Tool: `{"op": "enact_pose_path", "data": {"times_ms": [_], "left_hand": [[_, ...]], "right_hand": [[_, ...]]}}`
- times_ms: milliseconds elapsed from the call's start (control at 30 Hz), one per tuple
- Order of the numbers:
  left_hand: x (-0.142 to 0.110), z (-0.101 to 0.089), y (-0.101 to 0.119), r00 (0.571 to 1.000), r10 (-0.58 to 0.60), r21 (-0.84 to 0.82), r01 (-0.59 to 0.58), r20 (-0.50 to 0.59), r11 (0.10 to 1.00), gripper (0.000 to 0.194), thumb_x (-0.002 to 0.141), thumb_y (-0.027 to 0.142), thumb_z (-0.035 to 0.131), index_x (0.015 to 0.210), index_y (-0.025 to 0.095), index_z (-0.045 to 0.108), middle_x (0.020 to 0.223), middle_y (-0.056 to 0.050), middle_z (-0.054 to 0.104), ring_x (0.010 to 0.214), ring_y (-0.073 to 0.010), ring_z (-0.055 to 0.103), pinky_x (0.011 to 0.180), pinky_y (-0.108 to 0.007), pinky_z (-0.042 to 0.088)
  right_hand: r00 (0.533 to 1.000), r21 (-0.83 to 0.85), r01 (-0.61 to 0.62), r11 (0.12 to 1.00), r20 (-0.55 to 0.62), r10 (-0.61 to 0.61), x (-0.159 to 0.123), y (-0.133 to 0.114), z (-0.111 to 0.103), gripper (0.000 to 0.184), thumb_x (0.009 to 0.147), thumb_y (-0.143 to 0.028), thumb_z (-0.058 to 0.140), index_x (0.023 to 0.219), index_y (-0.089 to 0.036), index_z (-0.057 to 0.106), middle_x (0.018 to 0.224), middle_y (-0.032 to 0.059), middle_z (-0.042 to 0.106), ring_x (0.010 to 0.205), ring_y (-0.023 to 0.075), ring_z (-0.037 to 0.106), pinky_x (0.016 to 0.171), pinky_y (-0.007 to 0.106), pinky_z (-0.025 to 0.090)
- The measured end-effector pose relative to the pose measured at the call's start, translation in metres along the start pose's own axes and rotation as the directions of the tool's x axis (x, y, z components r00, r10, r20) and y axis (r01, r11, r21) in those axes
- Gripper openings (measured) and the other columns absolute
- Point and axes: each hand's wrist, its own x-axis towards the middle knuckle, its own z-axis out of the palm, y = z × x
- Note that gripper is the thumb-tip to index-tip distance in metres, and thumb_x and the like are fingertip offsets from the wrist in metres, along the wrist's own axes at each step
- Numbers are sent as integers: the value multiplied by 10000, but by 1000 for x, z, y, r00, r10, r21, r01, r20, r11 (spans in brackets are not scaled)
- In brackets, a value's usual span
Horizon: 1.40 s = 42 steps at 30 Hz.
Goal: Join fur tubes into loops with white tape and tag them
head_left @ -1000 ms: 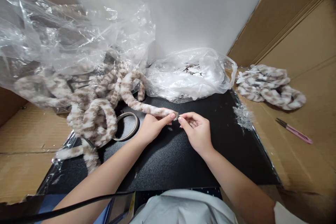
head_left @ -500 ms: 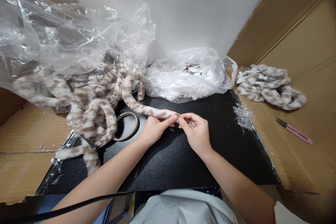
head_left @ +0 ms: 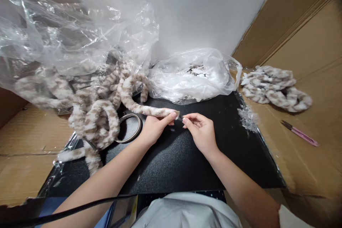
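My left hand is closed around the end of a fluffy brown-and-white fur strip, thumb on top near its tip. The strip curves back to the left toward a heap of similar furry pieces. Just right of the strip's end, my right hand pinches with thumb and forefinger; something thin and dark seems to lie at the fingertips, too small to name. A small gap separates the two hands. Left of my left hand lies a ring of tape.
Behind the hands sits a clear bag of small white pieces. A large clear plastic bag covers the heap. To the right, on cardboard, are furry loops, pink-handled snips and a tuft of clear scraps.
My hands have drawn slightly apart, so the strip's end now shows between them. My left hand has shifted a little left with the strip.
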Motion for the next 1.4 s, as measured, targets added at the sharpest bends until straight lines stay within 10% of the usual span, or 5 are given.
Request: {"op": "enact_pose_path", "data": {"times_ms": [333, 1400], "left_hand": [[-2, 1, 2, 998, -7, 40, 5, 59, 999, 214, 772, 357, 727, 817, 148, 733, 660, 2, 635, 652, -112, 554, 635, -208, 449], [-1, 3, -3, 999, -39, -26, 40, 37, 999, 199, 760, 354, 737, 784, 158, 720, 632, 19, 590, 631, -104, 515, 628, -214, 402]], "right_hand": [[988, 123, -144, 982, 73, 136, 2, 2, 1, 152, 669, -282, 763, 732, -165, 692, 671, -6, 677, 567, 99, 615, 587, 231, 523], [999, -3, -22, 1000, 24, 22, 1, 0, -1, 168, 695, -324, 747, 753, -172, 706, 698, 27, 711, 593, 152, 663, 598, 287, 566]]}}
